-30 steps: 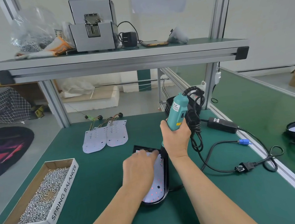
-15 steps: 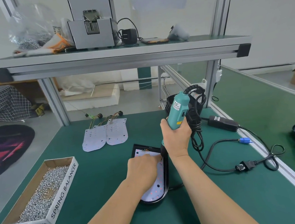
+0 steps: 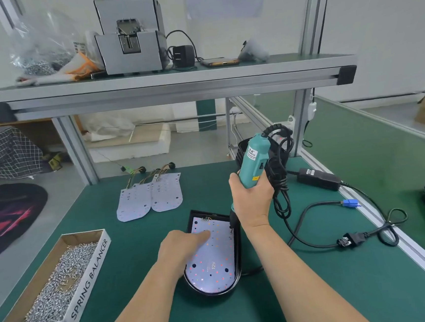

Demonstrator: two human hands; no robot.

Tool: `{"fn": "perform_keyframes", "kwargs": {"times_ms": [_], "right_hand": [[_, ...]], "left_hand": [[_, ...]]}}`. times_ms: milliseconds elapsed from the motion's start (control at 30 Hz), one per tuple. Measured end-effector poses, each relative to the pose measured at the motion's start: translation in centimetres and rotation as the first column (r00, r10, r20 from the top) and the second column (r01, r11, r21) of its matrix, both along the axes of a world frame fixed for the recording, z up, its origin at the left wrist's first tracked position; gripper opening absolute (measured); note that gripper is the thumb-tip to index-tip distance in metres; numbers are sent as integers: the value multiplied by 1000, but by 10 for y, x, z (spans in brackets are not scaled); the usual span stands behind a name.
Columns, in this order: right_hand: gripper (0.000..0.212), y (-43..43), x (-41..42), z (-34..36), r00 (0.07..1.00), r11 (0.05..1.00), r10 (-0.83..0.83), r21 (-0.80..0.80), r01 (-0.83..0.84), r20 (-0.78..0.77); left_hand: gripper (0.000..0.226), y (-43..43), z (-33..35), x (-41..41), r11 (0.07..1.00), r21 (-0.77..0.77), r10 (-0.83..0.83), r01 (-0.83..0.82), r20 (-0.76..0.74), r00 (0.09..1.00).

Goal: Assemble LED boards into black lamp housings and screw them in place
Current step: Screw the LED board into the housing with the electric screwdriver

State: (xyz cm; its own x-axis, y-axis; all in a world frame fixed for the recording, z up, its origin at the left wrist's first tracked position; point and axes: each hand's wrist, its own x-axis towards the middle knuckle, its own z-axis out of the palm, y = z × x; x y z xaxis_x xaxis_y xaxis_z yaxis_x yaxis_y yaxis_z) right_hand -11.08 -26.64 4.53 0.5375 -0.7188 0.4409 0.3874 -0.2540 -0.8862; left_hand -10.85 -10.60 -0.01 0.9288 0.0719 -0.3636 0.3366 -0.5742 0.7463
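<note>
Head camera shows the right hand [image 3: 252,198] wrapped tight around the blue-green electric screwdriver [image 3: 254,161]. The tool stands nearly upright, and its tip is down on the LED board [image 3: 212,263] near the board's 2 o'clock edge. The left hand [image 3: 180,248] holds nothing. One straight finger presses the board flat near its 11 o'clock part. The board lies inside the black lamp housing [image 3: 239,256], which sits on the green table [image 3: 136,244] right in front of the person. Some things could go wrong from here. The tip could slip and scratch the board or hit a tiny light, because the tool leans a little. If the finger lifts, the board could slide and the holes would not line up. The bunched cable [image 3: 279,188] hanging by the right hand could tug the tool sideways. Whether a screw sits under the tip is too small to tell. Now the count: one housing under the hands, one board in it, and two spare boards [image 3: 166,194] at 11 o'clock from it. There is one screwdriver and one box of screws [image 3: 55,285] at 8 o'clock, holding too many screws to count.
</note>
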Motion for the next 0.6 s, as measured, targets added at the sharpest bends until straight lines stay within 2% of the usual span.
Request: {"fn": "perform_keyframes", "kwargs": {"times_ms": [233, 600], "right_hand": [[24, 2, 2, -4, 999, 999, 39, -8, -39, -9], [23, -1, -3, -2, 999, 989, 15, 146, -10, -30]], "left_hand": [[42, 0, -4, 4, 1000, 28, 12, -12, -7, 1000], [43, 0, -4, 2, 999, -27, 24, -24, -3, 1000]]}}
